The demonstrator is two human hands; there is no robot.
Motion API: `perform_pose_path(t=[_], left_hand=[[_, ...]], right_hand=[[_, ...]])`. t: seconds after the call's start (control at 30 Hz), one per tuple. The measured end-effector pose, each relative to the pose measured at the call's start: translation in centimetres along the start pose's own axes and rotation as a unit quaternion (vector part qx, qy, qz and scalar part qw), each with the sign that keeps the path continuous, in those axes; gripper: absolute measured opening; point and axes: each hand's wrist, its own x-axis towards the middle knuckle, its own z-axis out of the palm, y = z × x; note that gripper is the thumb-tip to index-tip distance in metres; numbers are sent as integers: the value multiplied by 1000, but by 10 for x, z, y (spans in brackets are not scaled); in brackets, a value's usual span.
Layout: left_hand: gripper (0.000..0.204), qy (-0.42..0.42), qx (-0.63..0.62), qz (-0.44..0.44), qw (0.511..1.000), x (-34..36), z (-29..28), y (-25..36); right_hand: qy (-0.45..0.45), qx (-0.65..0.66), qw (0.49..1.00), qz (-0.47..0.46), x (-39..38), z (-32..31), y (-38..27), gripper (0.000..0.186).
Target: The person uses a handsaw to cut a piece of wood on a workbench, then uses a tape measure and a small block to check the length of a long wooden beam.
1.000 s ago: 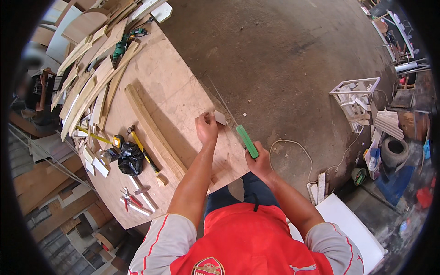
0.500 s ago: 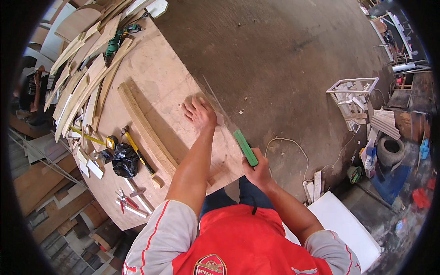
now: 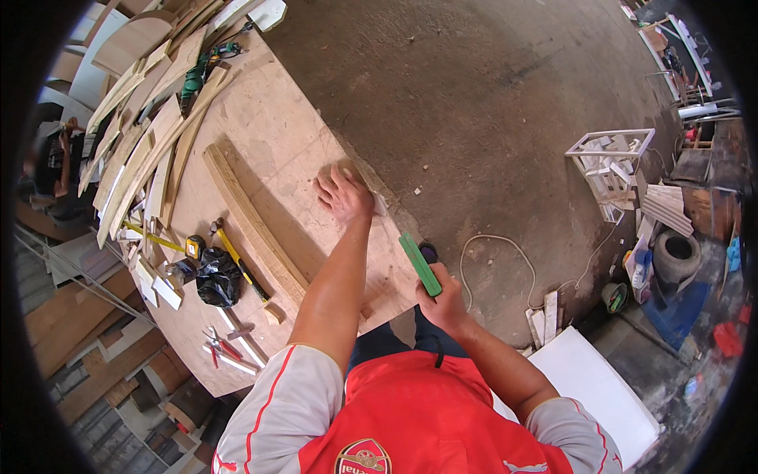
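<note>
My left hand [image 3: 344, 194] lies on the wooden tabletop [image 3: 304, 126] close to its right edge, fingers apart and slightly bent. A pale edge shows beside its wrist; what it belongs to is partly hidden. My right hand [image 3: 444, 304] is wrapped round the lower end of a long green block-shaped tool [image 3: 418, 263]. This tool slants along the table's right edge, and its underside is hidden. Left of my left forearm lies a long, slightly curved wooden beam [image 3: 251, 213]. A small wood block [image 3: 365, 311] sits near the table's front edge.
On the table's left are a hammer [image 3: 237, 257], tape measure [image 3: 193, 246], black plastic bag [image 3: 218, 276], pliers [image 3: 221, 347] and green power drill [image 3: 193, 81]. Curved wood strips [image 3: 150, 142] pile behind. A cable [image 3: 505, 238] and a white frame with offcuts [image 3: 608, 170] are on the floor.
The green tool and my right hand have shifted slightly left and upward. A dark shoe tip now shows beside the tool. My left hand stays in place.
</note>
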Motion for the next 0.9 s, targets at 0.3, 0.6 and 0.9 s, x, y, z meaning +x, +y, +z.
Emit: perform_pose_path(t=[0.3, 0.6, 0.9], left_hand=[[41, -3, -3, -7, 1000, 2, -6, 3], [42, 10, 15, -13, 1000, 1, -1, 2], [38, 23, 22, -34, 999, -4, 5, 5]], right_hand=[[-7, 5, 1000, 6, 0, 2, -2, 14], [-18, 6, 1000, -10, 7, 4, -6, 14], [-18, 7, 1000, 3, 11, -2, -5, 14]])
